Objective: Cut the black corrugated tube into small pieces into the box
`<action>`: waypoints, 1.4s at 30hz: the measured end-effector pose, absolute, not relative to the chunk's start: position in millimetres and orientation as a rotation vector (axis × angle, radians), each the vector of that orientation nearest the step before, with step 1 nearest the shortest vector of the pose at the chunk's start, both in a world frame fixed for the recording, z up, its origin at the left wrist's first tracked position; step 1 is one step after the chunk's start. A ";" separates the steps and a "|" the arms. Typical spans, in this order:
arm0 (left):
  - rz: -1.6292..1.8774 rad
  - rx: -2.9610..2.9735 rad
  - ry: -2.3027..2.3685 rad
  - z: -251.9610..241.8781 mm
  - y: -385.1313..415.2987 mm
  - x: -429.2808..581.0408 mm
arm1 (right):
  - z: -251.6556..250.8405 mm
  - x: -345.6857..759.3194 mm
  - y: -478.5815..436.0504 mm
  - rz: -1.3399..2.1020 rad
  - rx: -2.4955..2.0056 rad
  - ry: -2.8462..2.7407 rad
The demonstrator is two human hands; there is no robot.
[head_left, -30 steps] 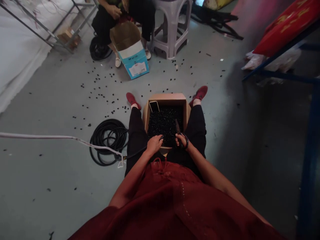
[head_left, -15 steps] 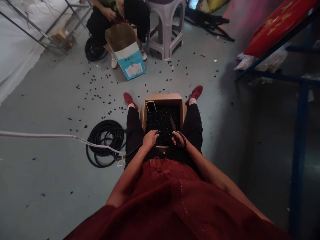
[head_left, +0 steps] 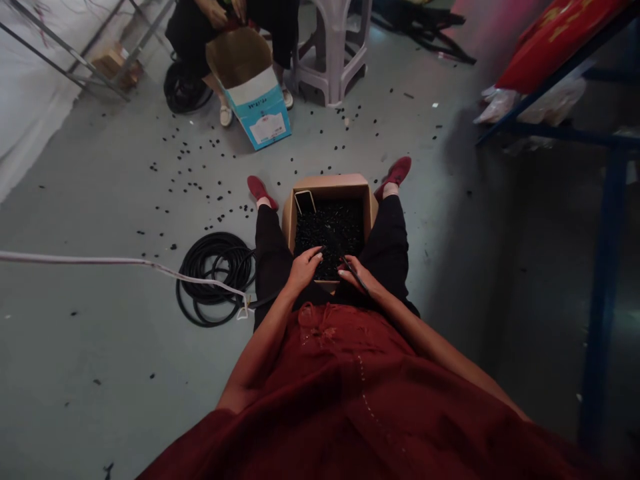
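- Nearest: person's dark red top (head_left: 345, 373), soft loose cloth with a line of pale stitching or beads, just on the near side of the cardboard box (head_left: 327, 181). Box = landmark; open, squarish, plain brown board, standing between the dark trousered legs.
- Left hand (head_left: 304, 268): over the box's near left corner, fingers pinched on the end of a black tube (head_left: 267, 301); the tube runs back under the forearm.
- Right hand (head_left: 357, 272): over the box's near right part, wrapped round dark scissors (head_left: 345, 259), slim, tip slanting over the box towards the tube end. Blades too dark to tell if apart.
- Inside the box: heap of small glossy black pieces (head_left: 345, 220), short bits spread wall to wall. Propped in its far left corner: phone-like dark rectangle (head_left: 305, 203), pale rim.
- Progress, my judgement: plenty cut, a large batch lying in the box; plenty remaining, since the coil (head_left: 197, 257) left of the box has many loops. Coil: smooth, matte, rubbery-looking.
- Across the coil: thin white cable (head_left: 120, 261), slack.
- Beyond the box, mostly left: black scraps (head_left: 197, 185) scattered on smooth grey floor.
- Farther: blue-and-white carton (head_left: 267, 113), flaps up, at a co-worker's feet; pale moulded plastic stool (head_left: 334, 53) beside.
- Far right of the box: shiny red bag (head_left: 555, 47) on a blue frame (head_left: 607, 267).
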State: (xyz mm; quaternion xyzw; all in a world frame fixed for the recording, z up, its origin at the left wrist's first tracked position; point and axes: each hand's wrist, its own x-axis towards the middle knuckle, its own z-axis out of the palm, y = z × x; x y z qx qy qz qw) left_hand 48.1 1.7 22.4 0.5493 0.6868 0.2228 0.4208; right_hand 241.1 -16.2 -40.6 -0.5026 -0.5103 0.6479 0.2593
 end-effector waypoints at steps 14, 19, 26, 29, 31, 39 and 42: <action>0.629 1.347 1.667 21.0 -8.2 49.5 | -13.4 242.8 -26.6 1.605 -1.424 -1.895; 0.541 1.506 1.687 26.2 -11.0 50.2 | -8.4 247.5 -26.4 1.583 -1.409 -1.978; 0.513 1.579 1.667 26.1 -14.9 51.5 | -9.7 243.3 -33.1 1.490 -1.510 -1.961; 0.519 1.508 1.694 21.4 -18.3 53.3 | -10.6 243.8 -34.8 1.450 -1.526 -1.999; 0.521 1.474 1.699 18.0 -20.5 54.4 | -10.5 244.8 -35.4 1.441 -1.529 -2.023; 0.470 1.454 1.716 13.4 -19.5 55.3 | -12.2 245.7 -38.6 1.454 -1.650 -2.048; 0.433 1.505 1.715 12.9 -18.4 54.7 | -12.6 246.1 -39.2 1.466 -1.721 -2.065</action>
